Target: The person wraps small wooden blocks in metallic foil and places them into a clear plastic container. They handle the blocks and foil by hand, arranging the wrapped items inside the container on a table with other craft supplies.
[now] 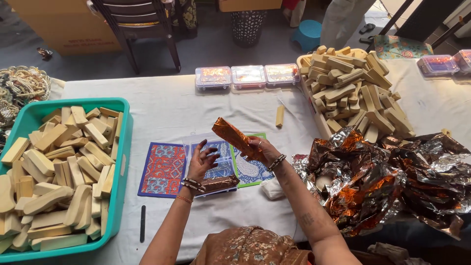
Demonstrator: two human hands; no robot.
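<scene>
Copper-orange foil-wrapped block (234, 136) is pinched at its lower end by the right hand (262, 149); the left hand (200, 162), fingers (210, 159) spread, hovers above the white-clothed counter (171, 103).

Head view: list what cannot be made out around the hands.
- Piece inside the copper foil wrap in the right hand: covered by foil.
- Clear tray contents: blocked by the left hand.
- Turquoise bin of wooden blocks: cut by the left edge.
- Clear lidded boxes: too small.

Beaded bangles (192, 185), brown patterned garment (250, 245)
</scene>
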